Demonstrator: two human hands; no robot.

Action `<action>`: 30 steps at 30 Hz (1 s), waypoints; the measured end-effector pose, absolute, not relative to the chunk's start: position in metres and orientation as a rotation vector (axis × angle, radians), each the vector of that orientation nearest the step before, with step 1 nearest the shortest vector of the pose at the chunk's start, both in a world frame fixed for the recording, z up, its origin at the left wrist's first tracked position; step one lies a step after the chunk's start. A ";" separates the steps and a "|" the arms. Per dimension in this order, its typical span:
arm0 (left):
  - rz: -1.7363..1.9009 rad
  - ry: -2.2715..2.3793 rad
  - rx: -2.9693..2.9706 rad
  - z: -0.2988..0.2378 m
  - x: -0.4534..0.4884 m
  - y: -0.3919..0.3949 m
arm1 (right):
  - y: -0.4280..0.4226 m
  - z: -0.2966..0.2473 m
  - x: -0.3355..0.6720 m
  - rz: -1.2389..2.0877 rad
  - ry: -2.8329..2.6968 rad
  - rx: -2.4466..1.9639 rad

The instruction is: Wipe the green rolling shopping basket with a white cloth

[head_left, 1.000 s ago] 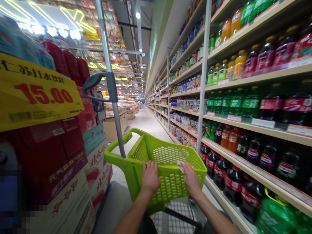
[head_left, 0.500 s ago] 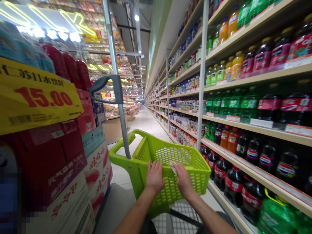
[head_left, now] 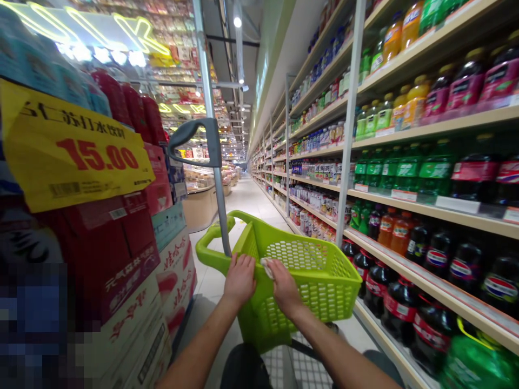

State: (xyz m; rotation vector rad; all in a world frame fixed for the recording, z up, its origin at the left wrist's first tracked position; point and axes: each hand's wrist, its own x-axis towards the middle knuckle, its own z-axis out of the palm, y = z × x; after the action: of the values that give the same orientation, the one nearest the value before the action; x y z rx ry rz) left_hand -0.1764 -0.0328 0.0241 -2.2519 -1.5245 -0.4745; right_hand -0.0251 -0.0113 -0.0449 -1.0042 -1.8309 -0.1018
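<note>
A lime-green plastic shopping cart (head_left: 324,294) with slotted sides stands in front of me, angled across the aisle. My left hand (head_left: 240,278) is closed over its near rim, close to the foot of the metal pole (head_left: 223,216). Just to the right, my right hand (head_left: 285,286) pinches a small crumpled white wipe (head_left: 267,268) against the same rim. Whether it is paper or cloth I cannot tell. The part of the basket floor in view holds nothing. A grey loop handle (head_left: 194,143) juts from the pole above.
Shelves of drink bottles (head_left: 425,167) line the right side, close to the cart. Stacked drink cartons (head_left: 133,319) with a yellow price sign (head_left: 89,156) rise on the left. A tiled aisle (head_left: 247,194) runs ahead. My knees show beneath the cart.
Both hands have slid left along the cart's rim, towards the pole, the wipe moving with the right one. My view has turned slightly left, so cart and shelves appear further right.
</note>
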 end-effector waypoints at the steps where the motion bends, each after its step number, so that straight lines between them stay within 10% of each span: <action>1: -0.480 -1.509 -2.268 0.024 -0.178 -0.033 | -0.012 -0.045 -0.024 -0.100 -1.844 -1.006; 19: -1.801 -1.363 -2.043 0.001 -0.208 -0.002 | 0.000 -0.011 -0.122 -0.255 -1.855 -0.917; 30: -0.985 -1.537 -2.188 0.006 -0.173 -0.023 | -0.001 -0.062 -0.008 -0.357 -1.823 -1.178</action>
State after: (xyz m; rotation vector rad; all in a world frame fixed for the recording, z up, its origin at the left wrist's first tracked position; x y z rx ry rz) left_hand -0.1727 -0.0229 0.0060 -2.1881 -1.5369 -0.9855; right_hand -0.0077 -0.0014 -0.0622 -1.1781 -1.8228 -0.3571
